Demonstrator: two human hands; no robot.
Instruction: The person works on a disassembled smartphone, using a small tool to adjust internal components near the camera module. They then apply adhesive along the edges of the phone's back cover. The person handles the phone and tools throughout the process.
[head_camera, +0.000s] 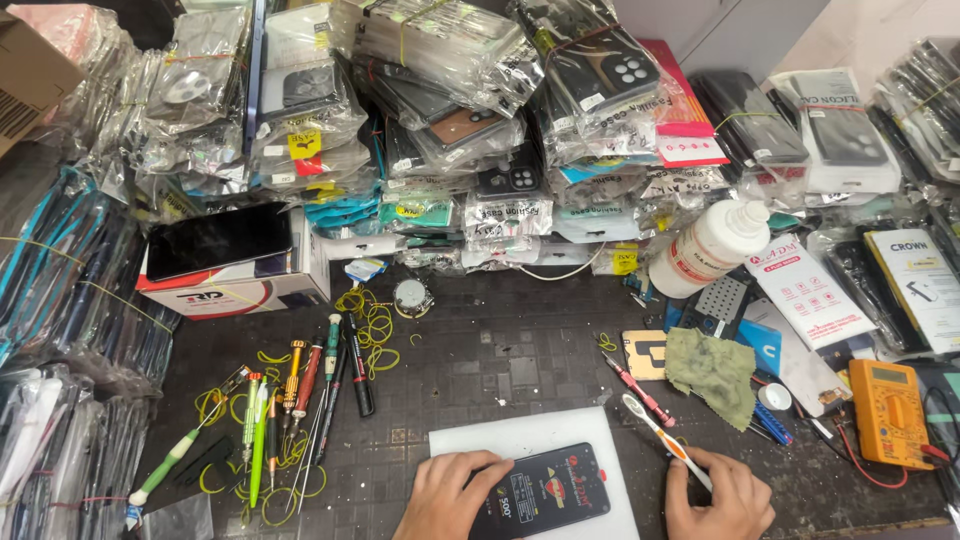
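Observation:
A black smartphone (545, 492) with a lit screen lies on a white mat (520, 435) near the bottom edge of the dark work mat. My left hand (445, 495) rests on the phone's left side, holding it down. Just right of the phone, my right hand (718, 497) grips a white toothbrush (660, 437), whose bristle end points up and to the left above the white mat.
Screwdrivers (300, 385), tweezers and yellow rubber bands (372, 325) lie at the left. Right of the phone are a green cloth (712, 368), a white bottle (708, 248) and an orange multimeter (890, 412). Stacks of bagged phone cases (480, 120) fill the back and sides.

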